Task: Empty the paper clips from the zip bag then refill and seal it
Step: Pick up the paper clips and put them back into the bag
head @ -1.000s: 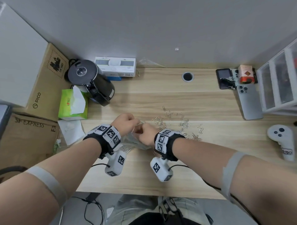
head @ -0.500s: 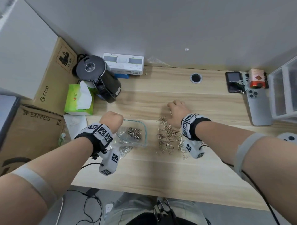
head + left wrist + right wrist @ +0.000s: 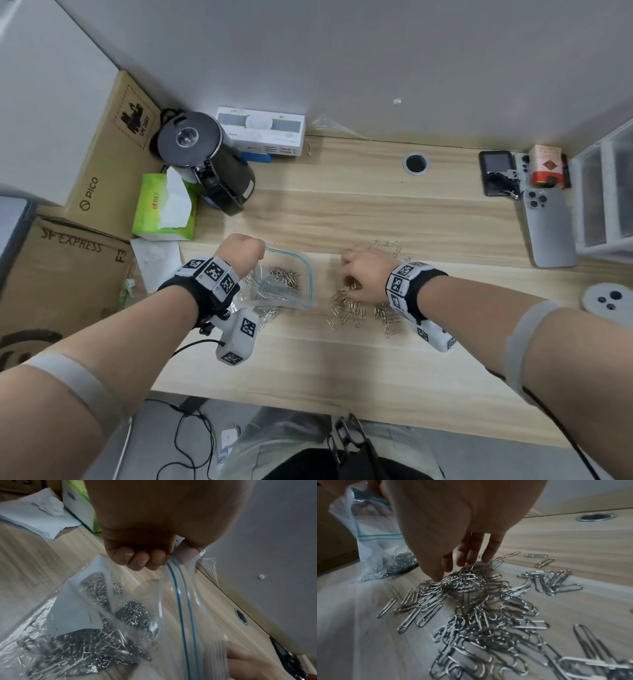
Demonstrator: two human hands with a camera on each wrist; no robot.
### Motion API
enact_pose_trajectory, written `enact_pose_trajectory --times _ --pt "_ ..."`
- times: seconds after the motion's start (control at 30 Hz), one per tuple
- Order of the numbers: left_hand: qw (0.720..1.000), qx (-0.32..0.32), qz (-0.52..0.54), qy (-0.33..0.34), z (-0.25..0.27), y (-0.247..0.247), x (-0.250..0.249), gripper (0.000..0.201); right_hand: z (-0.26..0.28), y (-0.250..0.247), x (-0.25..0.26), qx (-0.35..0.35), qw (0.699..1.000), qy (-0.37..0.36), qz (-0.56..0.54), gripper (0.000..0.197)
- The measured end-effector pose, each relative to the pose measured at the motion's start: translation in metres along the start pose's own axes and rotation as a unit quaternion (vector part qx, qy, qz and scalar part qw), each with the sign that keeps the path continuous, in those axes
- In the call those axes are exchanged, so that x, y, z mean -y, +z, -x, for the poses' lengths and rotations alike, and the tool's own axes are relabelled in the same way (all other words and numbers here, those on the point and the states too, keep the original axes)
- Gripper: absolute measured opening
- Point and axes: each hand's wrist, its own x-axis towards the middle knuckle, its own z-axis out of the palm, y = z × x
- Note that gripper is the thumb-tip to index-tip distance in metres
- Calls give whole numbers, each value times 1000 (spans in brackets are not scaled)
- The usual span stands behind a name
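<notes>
A clear zip bag (image 3: 297,297) with a blue zip line lies on the wooden desk, its mouth gaping toward the right. A heap of silver paper clips (image 3: 284,277) sits inside it. My left hand (image 3: 239,251) pinches the bag's top edge (image 3: 173,566) between curled fingers (image 3: 137,559) and thumb and lifts it. Loose paper clips (image 3: 352,310) are strewn to the right of the bag. My right hand (image 3: 366,274) reaches down on them, its nearly straight fingers (image 3: 475,555) and thumb touching a mound of clips (image 3: 465,580).
At the back left stand a black kettle (image 3: 212,161), a green tissue box (image 3: 161,209) and a white box (image 3: 263,133). A phone (image 3: 548,229), a drawer unit (image 3: 606,192) and a white controller (image 3: 608,301) line the right side. A cable hole (image 3: 415,163) sits behind.
My right hand left the bag mouth, swung right over the loose clips, then came down onto the pile. My left hand kept its hold on the bag's edge.
</notes>
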Motion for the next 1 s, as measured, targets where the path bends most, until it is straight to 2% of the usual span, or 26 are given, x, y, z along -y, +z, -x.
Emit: enact_pose_trajectory --times 0.1,0.2,0.27,0.47,0.63,0.7,0.8,0.9,1.0 --pt "1000 -14 22 -11 -1 0 1 10 0 1 8 -8 1000 -17 1 35" --pt "999 -14 28 -9 -2 1 2 10 -1 16 29 13 998 -61 20 55" --pt "999 -15 30 -10 -3 3 2 11 -3 29 40 24 996 -76 49 59" --pt "999 -16 27 -13 -4 7 4 15 3 38 37 1 996 -82 46 16" --pt "1000 -11 25 2 -3 9 5 10 16 20 6 9 997 -47 64 14" --pt "1000 -10 23 7 -2 10 3 14 23 13 -3 22 996 -40 76 15" --pt "1000 -5 19 15 1 9 -2 11 26 7 -11 -19 997 -36 58 15" --pt "1000 -4 9 25 3 7 -2 13 16 -2 -12 -58 997 4 48 36" --pt "1000 -2 -3 27 4 6 -1 11 3 -6 -10 -52 996 38 65 54"
